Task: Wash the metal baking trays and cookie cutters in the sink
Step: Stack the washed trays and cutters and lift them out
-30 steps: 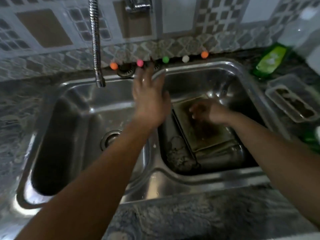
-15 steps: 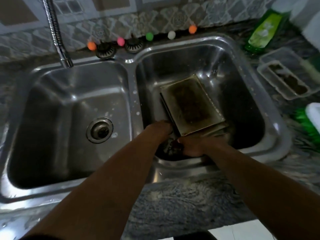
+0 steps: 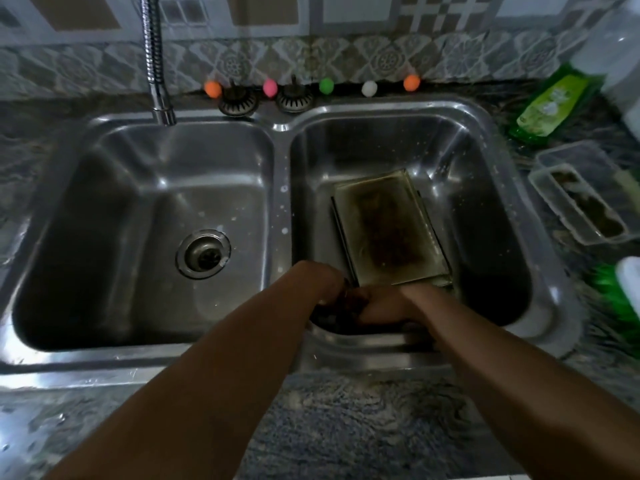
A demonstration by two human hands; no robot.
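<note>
Stained baking trays (image 3: 388, 230) stacked in rt basin of sink (image 3: 280, 188), leaning on near wall. Left hand (image 3: 322, 285) and right hand (image 3: 384, 306) meet at stack's near edge; grip can't be determined, dark, fingers hidden. Faucet (image 3: 154, 64) over lt basin.

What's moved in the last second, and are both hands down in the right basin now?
Yes. The left hand, raised over the divider a second ago, dropped into the right basin at the near end of the baking tray. The right hand slid off the tray's top to that same near end. What they grip there is too dark to tell. The tray stays in the right basin; the faucet is still over the left one.
</note>
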